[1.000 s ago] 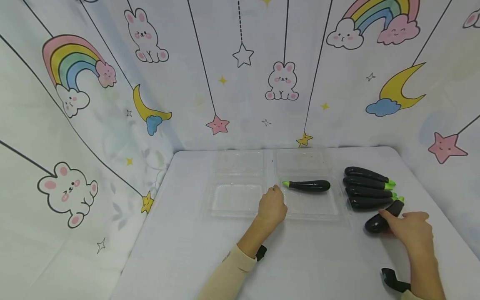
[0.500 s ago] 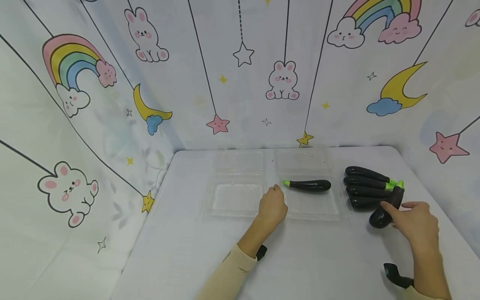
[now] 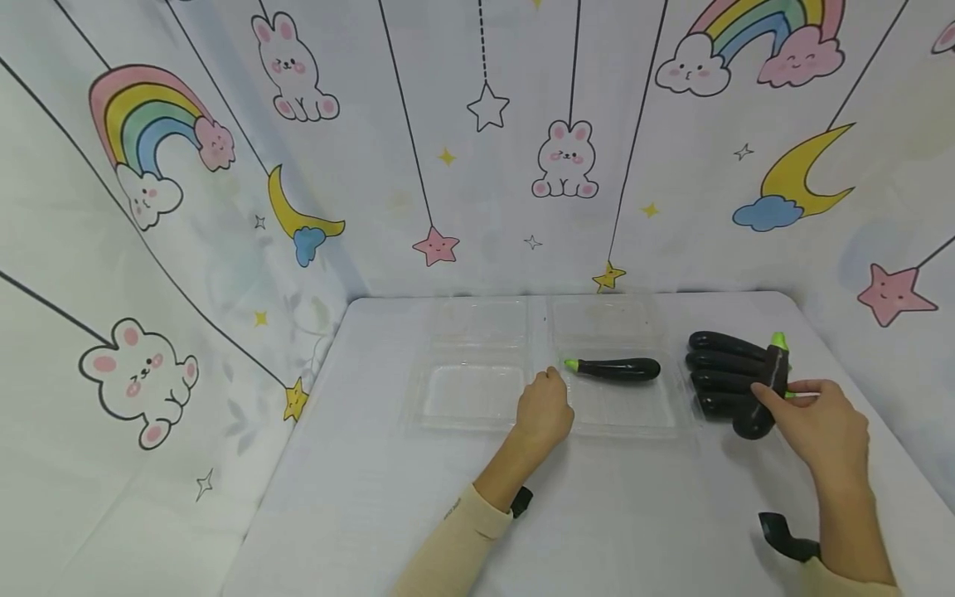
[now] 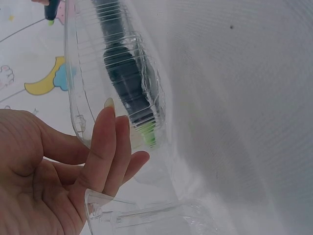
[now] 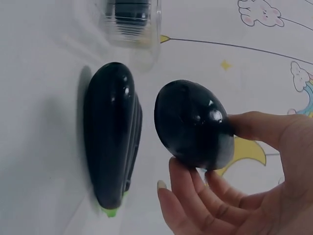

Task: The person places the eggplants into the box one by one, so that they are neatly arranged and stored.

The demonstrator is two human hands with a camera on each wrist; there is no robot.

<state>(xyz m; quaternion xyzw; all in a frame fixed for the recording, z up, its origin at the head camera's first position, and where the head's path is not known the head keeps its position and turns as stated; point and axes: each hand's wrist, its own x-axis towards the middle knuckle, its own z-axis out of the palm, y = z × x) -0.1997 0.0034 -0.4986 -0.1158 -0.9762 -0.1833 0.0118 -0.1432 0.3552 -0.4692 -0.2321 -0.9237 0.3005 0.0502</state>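
Observation:
My right hand (image 3: pixel 826 433) holds a dark eggplant (image 5: pixel 193 125) between thumb and fingers. In the head view this eggplant stands tilted, its green stem end up, in front of a row of several eggplants (image 3: pixel 718 381). Seen from the right wrist, its rounded end faces the camera. My left hand (image 3: pixel 546 408) is at the near left side of the right clear plastic box (image 3: pixel 619 419). Its fingers (image 4: pixel 100 152) lie loosely extended against the box wall in the left wrist view, the thumb tip hidden behind them. One eggplant (image 3: pixel 618 370) lies crosswise in that box, green stem to the left.
A second clear plastic box (image 3: pixel 473 398) sits to the left, nothing in it. Both boxes have their lids (image 3: pixel 606 322) folded back toward the printed curtain (image 3: pixel 492 199). A white cloth covers the table (image 3: pixel 634 514).
My right hand has lifted the eggplant from the table beside the row, turning it more upright over the row's stem ends. The left hand has stayed at the box.

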